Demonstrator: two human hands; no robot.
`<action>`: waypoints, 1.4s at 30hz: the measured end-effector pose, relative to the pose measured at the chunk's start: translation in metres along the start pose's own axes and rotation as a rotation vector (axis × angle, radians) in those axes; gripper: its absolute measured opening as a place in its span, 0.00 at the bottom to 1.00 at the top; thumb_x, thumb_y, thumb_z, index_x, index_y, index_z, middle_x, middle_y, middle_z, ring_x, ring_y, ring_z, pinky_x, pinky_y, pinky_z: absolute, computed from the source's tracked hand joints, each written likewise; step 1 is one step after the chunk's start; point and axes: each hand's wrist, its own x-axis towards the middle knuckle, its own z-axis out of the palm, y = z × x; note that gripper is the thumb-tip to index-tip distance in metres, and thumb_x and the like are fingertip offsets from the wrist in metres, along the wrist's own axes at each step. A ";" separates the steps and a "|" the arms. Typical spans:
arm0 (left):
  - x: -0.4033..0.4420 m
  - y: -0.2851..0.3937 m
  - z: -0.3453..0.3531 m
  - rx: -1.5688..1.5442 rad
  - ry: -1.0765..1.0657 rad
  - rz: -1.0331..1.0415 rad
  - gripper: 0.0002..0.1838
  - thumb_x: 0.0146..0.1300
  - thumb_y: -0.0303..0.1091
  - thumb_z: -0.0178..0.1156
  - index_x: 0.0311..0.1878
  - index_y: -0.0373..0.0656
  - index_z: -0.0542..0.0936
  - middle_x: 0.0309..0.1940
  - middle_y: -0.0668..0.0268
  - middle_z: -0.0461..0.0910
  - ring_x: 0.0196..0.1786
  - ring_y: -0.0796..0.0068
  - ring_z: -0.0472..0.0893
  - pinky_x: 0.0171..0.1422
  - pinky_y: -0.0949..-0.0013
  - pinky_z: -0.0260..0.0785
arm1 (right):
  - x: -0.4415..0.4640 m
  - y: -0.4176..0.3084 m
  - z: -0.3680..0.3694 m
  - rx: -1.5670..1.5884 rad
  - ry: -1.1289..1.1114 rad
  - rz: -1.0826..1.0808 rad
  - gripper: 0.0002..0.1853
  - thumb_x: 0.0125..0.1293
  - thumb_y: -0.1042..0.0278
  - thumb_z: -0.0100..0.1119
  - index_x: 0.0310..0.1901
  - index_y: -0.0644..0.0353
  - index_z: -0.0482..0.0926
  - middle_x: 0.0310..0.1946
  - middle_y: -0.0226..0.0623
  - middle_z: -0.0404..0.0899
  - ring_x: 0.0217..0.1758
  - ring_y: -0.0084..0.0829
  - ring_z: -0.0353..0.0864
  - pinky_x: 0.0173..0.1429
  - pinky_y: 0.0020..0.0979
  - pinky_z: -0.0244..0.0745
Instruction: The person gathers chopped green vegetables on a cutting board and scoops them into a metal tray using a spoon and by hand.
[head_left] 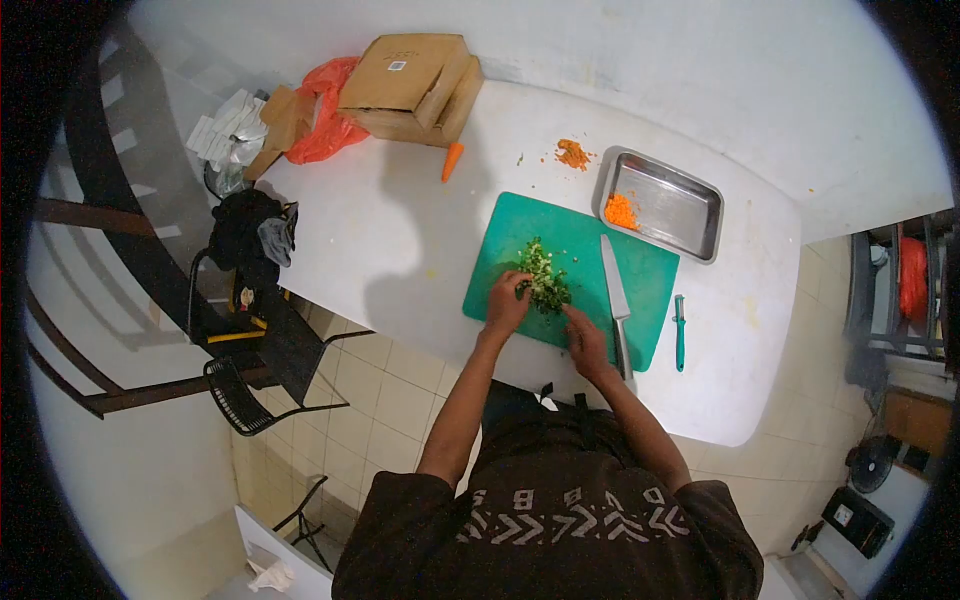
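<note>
A loose pile of chopped greens (542,275), pale and dark green, lies on the green cutting board (490,240). My left hand (508,300) is at the pile's left side, its fingers curled and pinched around some dark green bits. At the lower right of the pile, my right hand (587,342) rests low over the board with fingers stretched toward the greens, nothing visible in them. To its right a kitchen knife (617,290) lies on the board, blade pointing away from me and handle near the board's front edge.
A metal tray (690,190) with chopped carrot (620,211) in its corner stands behind the board. Carrot peelings (573,154), a whole carrot (452,162), a cardboard box (405,80) and a red plastic bag (325,110) are farther back. A green-handled peeler (680,335) lies right.
</note>
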 end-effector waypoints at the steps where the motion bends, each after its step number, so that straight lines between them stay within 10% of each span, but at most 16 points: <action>1: 0.000 0.000 -0.001 0.002 0.002 -0.001 0.14 0.65 0.26 0.66 0.54 0.43 0.83 0.52 0.55 0.80 0.56 0.51 0.81 0.60 0.54 0.76 | -0.002 0.004 0.001 0.045 -0.005 0.039 0.21 0.79 0.74 0.49 0.70 0.55 0.73 0.57 0.52 0.82 0.44 0.41 0.86 0.49 0.41 0.80; 10: 0.031 -0.010 -0.004 0.145 0.160 0.102 0.22 0.66 0.26 0.63 0.63 0.44 0.79 0.55 0.53 0.74 0.58 0.51 0.76 0.62 0.53 0.73 | 0.029 0.022 -0.018 0.190 0.198 0.232 0.21 0.85 0.62 0.42 0.71 0.59 0.73 0.60 0.39 0.81 0.36 0.24 0.84 0.32 0.25 0.79; 22: 0.050 0.004 0.014 0.245 0.002 0.057 0.15 0.66 0.23 0.58 0.55 0.41 0.83 0.50 0.47 0.81 0.58 0.43 0.79 0.66 0.48 0.72 | 0.052 0.008 0.012 0.661 0.015 0.488 0.24 0.85 0.53 0.42 0.70 0.59 0.73 0.64 0.40 0.80 0.40 0.28 0.88 0.32 0.27 0.82; 29: 0.010 0.006 0.005 -0.078 0.111 0.130 0.09 0.68 0.24 0.60 0.50 0.38 0.83 0.46 0.54 0.79 0.50 0.50 0.79 0.56 0.52 0.73 | 0.026 0.001 -0.015 0.509 0.019 0.389 0.20 0.84 0.60 0.45 0.70 0.56 0.74 0.63 0.43 0.81 0.42 0.32 0.88 0.39 0.31 0.83; 31: -0.002 0.006 0.004 -0.046 0.067 0.131 0.09 0.69 0.25 0.60 0.50 0.38 0.83 0.46 0.55 0.79 0.51 0.52 0.79 0.57 0.52 0.73 | 0.017 0.007 -0.021 0.027 -0.084 0.102 0.20 0.79 0.72 0.50 0.69 0.56 0.74 0.64 0.46 0.80 0.51 0.47 0.87 0.53 0.40 0.84; 34: -0.015 0.012 0.003 0.127 0.028 0.144 0.08 0.69 0.25 0.60 0.50 0.40 0.83 0.48 0.56 0.79 0.53 0.54 0.78 0.59 0.53 0.73 | 0.011 0.009 -0.022 -0.071 -0.042 -0.102 0.19 0.79 0.74 0.49 0.69 0.59 0.74 0.62 0.52 0.80 0.42 0.40 0.88 0.47 0.39 0.82; 42: -0.021 0.024 0.002 0.146 0.119 0.095 0.23 0.63 0.32 0.71 0.60 0.44 0.79 0.58 0.54 0.72 0.64 0.49 0.72 0.69 0.49 0.69 | 0.008 0.013 -0.024 0.105 0.016 0.142 0.20 0.82 0.71 0.46 0.71 0.59 0.72 0.63 0.46 0.80 0.40 0.32 0.86 0.40 0.32 0.81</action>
